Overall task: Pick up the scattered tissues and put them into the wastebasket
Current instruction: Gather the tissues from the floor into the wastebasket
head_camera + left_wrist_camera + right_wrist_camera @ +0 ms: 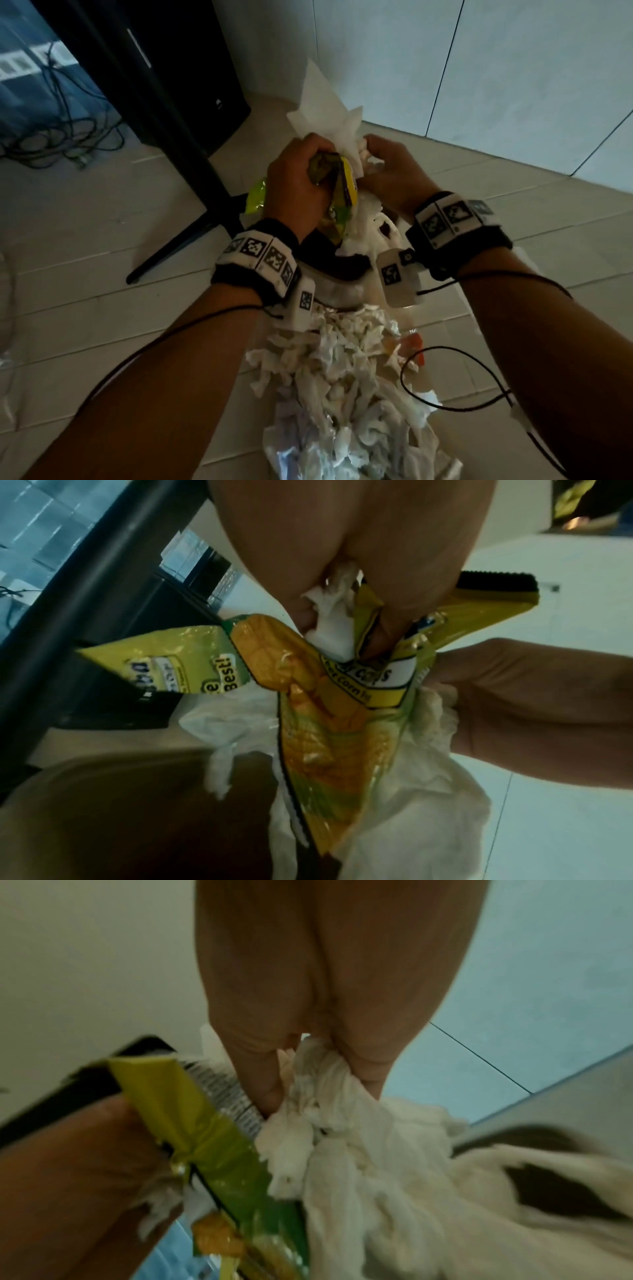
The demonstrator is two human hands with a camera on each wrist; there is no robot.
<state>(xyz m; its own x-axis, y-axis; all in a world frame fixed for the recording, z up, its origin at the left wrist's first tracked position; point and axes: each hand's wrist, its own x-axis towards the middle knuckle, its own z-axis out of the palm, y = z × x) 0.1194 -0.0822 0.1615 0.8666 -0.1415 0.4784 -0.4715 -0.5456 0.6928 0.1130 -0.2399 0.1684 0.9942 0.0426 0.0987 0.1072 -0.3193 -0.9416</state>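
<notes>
Tissues in the hands: soft white bunch (329,116) sticking up above both fists, light and easy to squash
Left hand: left hand (298,185) has its fingers curled tight round a yellow snack bag (329,696), with a bit of tissue squeezed in the same fist
Right hand: right hand (394,171) pinches a wad of tissue (318,1091) between thumb and fingers, touching the bag beside it
Snack bag: shiny and crinkly, looks slippery, so it may slide out of the fist
Tissues not in the hands: big white pile (346,383) on the floor, below the wrists, nearer the body
Wastebasket: dark thing with a white liner (346,263) right under the hands may be it, I cannot tell for sure
Where to hold: grab tissues in the thick middle, since thin edges could tear
Weight: almost nothing, so loose bits could float or drop when the fingers let go
</notes>
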